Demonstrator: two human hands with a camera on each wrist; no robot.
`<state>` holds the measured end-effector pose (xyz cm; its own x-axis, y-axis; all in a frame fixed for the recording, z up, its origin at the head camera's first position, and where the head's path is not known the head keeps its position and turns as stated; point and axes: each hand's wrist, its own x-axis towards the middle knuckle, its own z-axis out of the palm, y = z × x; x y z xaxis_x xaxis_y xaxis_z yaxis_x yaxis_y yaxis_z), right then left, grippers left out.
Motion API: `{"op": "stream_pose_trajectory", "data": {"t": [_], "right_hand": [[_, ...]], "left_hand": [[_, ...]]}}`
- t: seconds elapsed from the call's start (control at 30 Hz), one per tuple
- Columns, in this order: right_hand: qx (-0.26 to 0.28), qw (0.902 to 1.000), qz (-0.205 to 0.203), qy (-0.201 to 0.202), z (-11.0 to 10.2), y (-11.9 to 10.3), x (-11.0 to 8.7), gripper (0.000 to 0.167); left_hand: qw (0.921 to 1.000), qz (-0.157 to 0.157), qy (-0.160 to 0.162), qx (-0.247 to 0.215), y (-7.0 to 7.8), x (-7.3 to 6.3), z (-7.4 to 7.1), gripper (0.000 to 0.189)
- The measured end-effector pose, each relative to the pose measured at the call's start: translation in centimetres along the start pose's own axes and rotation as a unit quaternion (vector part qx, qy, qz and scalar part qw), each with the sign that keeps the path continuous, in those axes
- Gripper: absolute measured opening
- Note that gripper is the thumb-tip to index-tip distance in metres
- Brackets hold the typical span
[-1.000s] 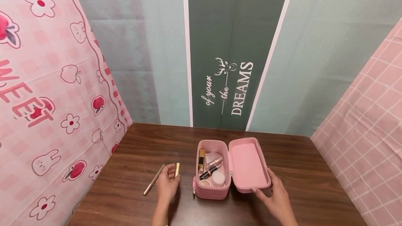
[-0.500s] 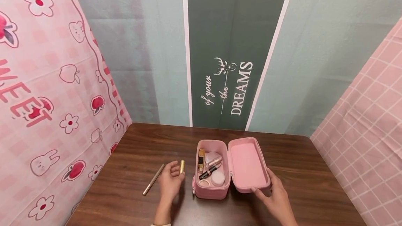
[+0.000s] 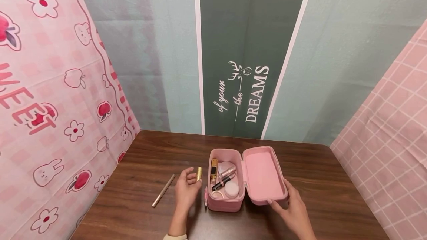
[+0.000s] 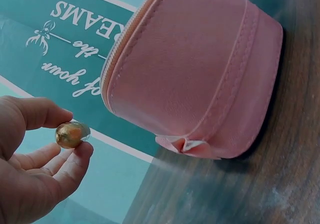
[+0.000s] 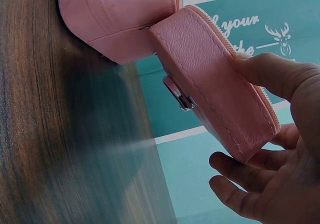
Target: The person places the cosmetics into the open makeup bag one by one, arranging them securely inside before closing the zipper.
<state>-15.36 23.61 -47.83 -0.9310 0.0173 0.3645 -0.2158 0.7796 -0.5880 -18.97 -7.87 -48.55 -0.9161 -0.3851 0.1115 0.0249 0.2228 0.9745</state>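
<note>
In the head view my left hand [image 3: 186, 192] pinches a small gold lipstick tube [image 3: 199, 173] between thumb and fingers, just left of a pink makeup case [image 3: 225, 206]. The left wrist view shows the tube's rounded gold end [image 4: 69, 135] beside the case's outer wall. My right hand [image 3: 295, 210] holds the case's opened lid [image 3: 263, 175] by its near right corner, thumb on the zipper edge in the right wrist view. Inside the case lie a gold and black lipstick [image 3: 214, 171], a black tube [image 3: 221, 183], a pinkish tube [image 3: 228, 172] and a round white-lidded jar [image 3: 231, 189].
A slim gold pen-like stick [image 3: 163, 190] lies on the brown wooden table [image 3: 133, 180], left of my left hand. A pink bow [image 4: 185, 146] sticks out from the case's left side. Printed cloths [image 3: 248, 29] hang behind the table and at both sides.
My left hand has moved right toward the case with the gold lipstick tube, away from the gold stick. The right hand and lid stay where they were.
</note>
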Motion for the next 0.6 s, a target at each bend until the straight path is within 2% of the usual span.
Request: {"op": "stream_pose_trajectory", "data": {"t": [0.33,0.6], "right_hand": [[0.003,1.0,0.002,-0.003,-0.1,-0.1,0.0,0.083],[-0.007,0.9999,-0.009,0.006,0.0,0.0,0.0,0.082]], "left_hand": [[0.9998,0.0,-0.006,0.016,1.0,0.4,0.5,0.046],[0.9985,-0.022,-0.049,-0.012,2.1,1.3,1.0,0.047]]}}
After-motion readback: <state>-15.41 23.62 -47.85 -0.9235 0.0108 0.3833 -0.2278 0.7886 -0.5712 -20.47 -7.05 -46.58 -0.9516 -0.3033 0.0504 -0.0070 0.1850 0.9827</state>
